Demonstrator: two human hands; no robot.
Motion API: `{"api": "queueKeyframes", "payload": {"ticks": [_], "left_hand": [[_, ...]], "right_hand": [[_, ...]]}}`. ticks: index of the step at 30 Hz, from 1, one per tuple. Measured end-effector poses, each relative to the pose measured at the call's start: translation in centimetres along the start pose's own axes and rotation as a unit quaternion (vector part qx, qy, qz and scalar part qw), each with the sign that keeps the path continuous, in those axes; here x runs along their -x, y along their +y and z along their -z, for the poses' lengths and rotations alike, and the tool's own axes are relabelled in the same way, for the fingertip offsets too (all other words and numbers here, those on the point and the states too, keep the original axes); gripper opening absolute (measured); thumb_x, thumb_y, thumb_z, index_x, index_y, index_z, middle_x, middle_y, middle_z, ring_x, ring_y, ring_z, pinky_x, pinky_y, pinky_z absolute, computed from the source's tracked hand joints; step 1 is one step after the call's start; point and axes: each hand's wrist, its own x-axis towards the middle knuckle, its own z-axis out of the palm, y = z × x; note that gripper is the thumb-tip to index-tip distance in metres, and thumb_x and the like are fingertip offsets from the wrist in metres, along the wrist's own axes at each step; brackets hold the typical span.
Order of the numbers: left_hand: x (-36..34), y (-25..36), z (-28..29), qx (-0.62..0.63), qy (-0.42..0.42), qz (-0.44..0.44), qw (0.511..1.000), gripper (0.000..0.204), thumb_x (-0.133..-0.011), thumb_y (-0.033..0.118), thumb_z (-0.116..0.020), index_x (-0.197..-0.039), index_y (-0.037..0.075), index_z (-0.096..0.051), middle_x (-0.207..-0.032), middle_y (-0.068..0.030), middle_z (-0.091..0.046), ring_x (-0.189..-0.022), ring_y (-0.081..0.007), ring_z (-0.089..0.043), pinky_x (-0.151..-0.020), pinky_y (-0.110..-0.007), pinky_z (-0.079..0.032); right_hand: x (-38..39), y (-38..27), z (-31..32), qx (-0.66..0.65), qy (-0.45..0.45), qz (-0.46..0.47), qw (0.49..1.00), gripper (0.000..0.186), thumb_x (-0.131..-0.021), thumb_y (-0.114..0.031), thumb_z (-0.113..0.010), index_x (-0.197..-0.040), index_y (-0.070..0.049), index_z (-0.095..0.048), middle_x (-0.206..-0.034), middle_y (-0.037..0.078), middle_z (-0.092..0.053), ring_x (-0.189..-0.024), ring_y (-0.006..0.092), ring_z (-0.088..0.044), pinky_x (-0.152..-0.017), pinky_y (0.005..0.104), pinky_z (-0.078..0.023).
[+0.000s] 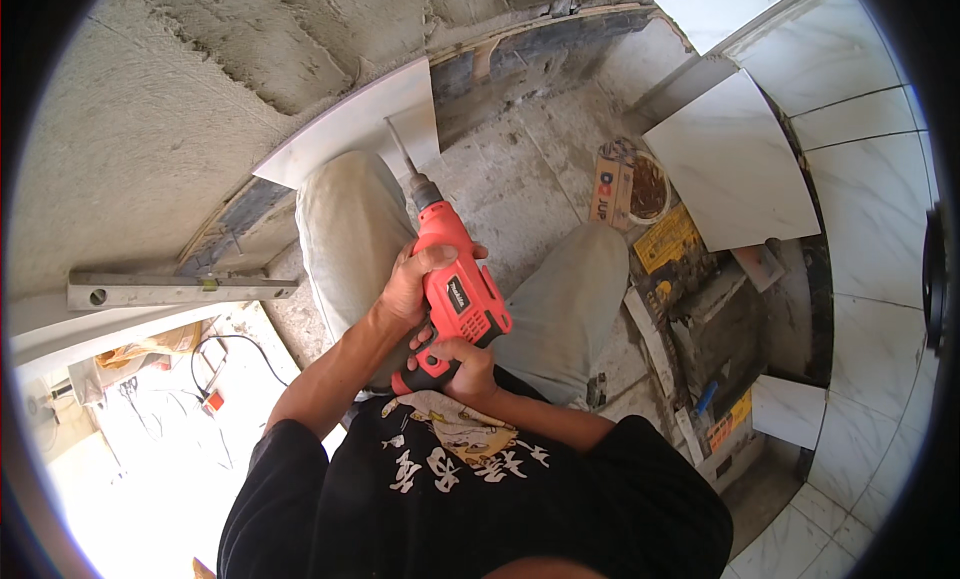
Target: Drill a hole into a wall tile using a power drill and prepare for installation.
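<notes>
A red and black power drill [465, 289] is held in front of my body, tilted up and slightly left. My left hand [407, 284] wraps round its body behind the chuck. Lower down, my right hand [468, 369] grips the black and red handle; some of its fingers are hidden behind it. The long metal drill bit [402, 144] appears in front of a white tile [330, 129] set low against the wall. Whether the bit's tip touches the tile, I cannot tell. My bent knees are on either side of the drill.
A spirit level [170, 291] lies left, above a bright opening with a cable. Right are a small cardboard box [610, 187], a round tub [650, 187], a leaning white tile [735, 164] and a mortar-stained container [720, 324]. Rough cement wall [200, 149] rises ahead.
</notes>
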Motion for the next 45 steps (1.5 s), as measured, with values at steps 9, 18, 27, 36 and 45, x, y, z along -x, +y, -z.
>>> {"api": "queueKeyframes", "payload": {"ticks": [9,18,27,36,45], "left_hand": [[-0.1,0.1,1.0,-0.016,-0.024,0.033,0.999,0.059,-0.079,0.036,-0.067,-0.119,-0.006,-0.056,-0.112,-0.0170,-0.067,-0.083,-0.0239,-0.070,-0.071,-0.034,-0.060],[1.1,1.8,-1.0,-0.089,0.030,0.025,0.995,0.059,-0.078,0.041,-0.067,-0.114,-0.005,-0.061,-0.088,-0.0144,-0.070,-0.056,-0.0188,-0.064,-0.047,-0.029,-0.053],[0.3,0.9,-1.0,-0.145,0.069,0.018,0.987,0.052,-0.079,0.041,-0.071,-0.108,-0.001,-0.063,-0.078,-0.0105,-0.068,-0.042,-0.0152,-0.056,-0.033,-0.028,-0.044],[0.5,0.6,-0.5,-0.089,0.024,-0.018,0.996,0.046,-0.082,0.037,-0.071,-0.107,-0.001,-0.064,-0.086,-0.0116,-0.071,-0.068,-0.0184,-0.068,-0.065,-0.031,-0.057],[0.1,0.4,-0.4,-0.087,0.023,-0.006,0.996,0.046,-0.082,0.034,-0.069,-0.110,-0.002,-0.066,-0.090,-0.0142,-0.072,-0.067,-0.0199,-0.068,-0.061,-0.030,-0.057]], "right_hand": [[0.0,-0.1,0.2,0.024,-0.003,0.007,1.000,0.031,-0.070,-0.005,-0.057,-0.100,0.003,-0.061,-0.088,0.017,-0.064,-0.071,0.0308,-0.065,-0.070,0.0413,-0.056],[-0.5,0.0,0.5,0.001,-0.045,-0.006,0.999,0.039,-0.069,-0.010,-0.057,-0.106,0.002,-0.058,-0.092,0.017,-0.064,-0.073,0.0312,-0.065,-0.074,0.0409,-0.056],[-1.1,-1.6,1.4,-0.069,-0.079,-0.090,0.990,0.038,-0.068,-0.013,-0.059,-0.104,0.000,-0.058,-0.097,0.014,-0.061,-0.086,0.0295,-0.061,-0.081,0.0415,-0.054],[-0.8,-1.6,1.6,-0.028,-0.068,-0.072,0.995,0.048,-0.064,-0.011,-0.058,-0.110,0.001,-0.056,-0.098,0.014,-0.062,-0.092,0.0315,-0.062,-0.084,0.0453,-0.054],[-1.4,-2.1,2.3,-0.014,-0.111,-0.098,0.989,0.046,-0.065,-0.008,-0.056,-0.109,0.002,-0.057,-0.101,0.017,-0.062,-0.088,0.0317,-0.063,-0.085,0.0421,-0.054]]}}
